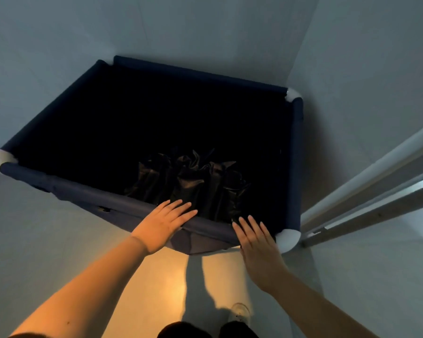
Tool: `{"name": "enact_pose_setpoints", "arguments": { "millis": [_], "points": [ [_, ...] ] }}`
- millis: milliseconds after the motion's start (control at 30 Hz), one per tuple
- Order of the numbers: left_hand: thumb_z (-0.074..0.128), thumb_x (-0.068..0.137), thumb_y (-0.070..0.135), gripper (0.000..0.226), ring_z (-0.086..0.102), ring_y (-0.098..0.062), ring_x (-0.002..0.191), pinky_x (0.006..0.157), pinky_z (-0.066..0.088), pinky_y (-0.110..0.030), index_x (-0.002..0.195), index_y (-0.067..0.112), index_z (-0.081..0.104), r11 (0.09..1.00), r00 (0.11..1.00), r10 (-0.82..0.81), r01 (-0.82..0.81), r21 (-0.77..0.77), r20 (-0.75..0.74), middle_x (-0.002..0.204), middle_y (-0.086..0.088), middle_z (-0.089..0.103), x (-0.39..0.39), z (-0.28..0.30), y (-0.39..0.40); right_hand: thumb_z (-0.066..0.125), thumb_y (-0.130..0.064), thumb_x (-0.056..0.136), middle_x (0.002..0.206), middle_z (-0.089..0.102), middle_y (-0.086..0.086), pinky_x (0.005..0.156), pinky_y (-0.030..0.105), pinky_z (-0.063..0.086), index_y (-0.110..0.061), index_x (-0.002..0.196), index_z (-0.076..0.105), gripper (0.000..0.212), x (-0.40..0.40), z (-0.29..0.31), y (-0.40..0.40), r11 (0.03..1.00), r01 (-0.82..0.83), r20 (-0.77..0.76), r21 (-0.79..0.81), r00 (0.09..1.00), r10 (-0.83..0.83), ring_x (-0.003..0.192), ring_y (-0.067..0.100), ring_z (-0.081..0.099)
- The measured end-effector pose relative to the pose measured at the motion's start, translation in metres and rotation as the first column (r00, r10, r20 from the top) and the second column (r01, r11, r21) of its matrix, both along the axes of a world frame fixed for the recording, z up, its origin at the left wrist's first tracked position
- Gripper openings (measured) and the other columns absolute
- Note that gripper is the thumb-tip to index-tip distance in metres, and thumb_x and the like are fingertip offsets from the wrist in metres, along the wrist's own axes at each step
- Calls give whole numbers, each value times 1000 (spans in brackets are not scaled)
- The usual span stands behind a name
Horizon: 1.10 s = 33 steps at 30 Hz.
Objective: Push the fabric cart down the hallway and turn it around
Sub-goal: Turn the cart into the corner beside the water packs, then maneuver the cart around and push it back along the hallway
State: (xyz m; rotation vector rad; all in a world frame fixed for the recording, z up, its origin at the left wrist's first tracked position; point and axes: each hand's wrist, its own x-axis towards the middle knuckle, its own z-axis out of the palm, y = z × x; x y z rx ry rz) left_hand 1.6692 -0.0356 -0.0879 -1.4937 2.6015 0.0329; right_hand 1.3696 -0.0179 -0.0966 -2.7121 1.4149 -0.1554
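The fabric cart is a deep, dark navy bin with a padded rim and white corner joints, seen from above and filling the middle of the view. Crumpled black fabric lies at its bottom near me. My left hand lies flat on the near rim, fingers spread and reaching over the edge. My right hand hovers with straight fingers at the same rim, close to the near right white corner; whether it touches the rim I cannot tell. Neither hand wraps around anything.
A wall stands right of the cart, and the cart's far right corner is close to it. A white and metal door frame runs diagonally at the right, almost touching the near right corner. Pale floor extends left and ahead. My shoe shows below.
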Motion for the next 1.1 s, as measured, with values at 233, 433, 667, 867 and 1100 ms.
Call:
{"name": "enact_pose_setpoints", "arguments": {
  "millis": [233,433,667,867,1100],
  "points": [
    [42,91,28,50,41,-25,129,106,32,-45,140,20,37,1000,997,8,-7,15,-72,141,-4,46,22,8,-2,56,-11,75,142,44,12,112,46,9,-14,142,29,72,34,-4,-4,994,92,-111,52,990,-86,132,34,36],
    [68,80,23,61,46,-21,126,103,37,-40,137,22,44,999,981,37,-36,11,-191,136,1,51,35,7,0,71,-22,71,146,38,10,110,45,9,-17,143,26,85,52,5,-4,984,114,-143,137,985,-94,135,28,24],
    [28,100,30,64,6,-23,141,112,10,-37,142,22,-19,994,995,-104,104,19,-3,157,-4,4,58,-9,-13,39,-47,83,142,43,10,109,46,12,-17,140,32,64,72,20,-4,974,189,-156,129,973,-168,132,31,34],
    [33,100,27,62,13,-23,141,113,9,-34,145,23,-10,965,964,-257,260,35,-62,156,-3,12,62,-6,-27,5,-56,93,135,52,11,101,60,28,-15,129,53,73,81,23,-3,922,360,-134,145,930,-342,125,39,44],
    [35,100,26,60,11,-22,141,113,6,-34,147,24,-2,970,971,-212,223,93,-114,155,-3,15,33,-7,-23,6,-56,93,136,51,10,105,56,23,-18,128,54,70,53,23,-5,905,395,-136,159,916,-376,128,38,41]
  ]
}}
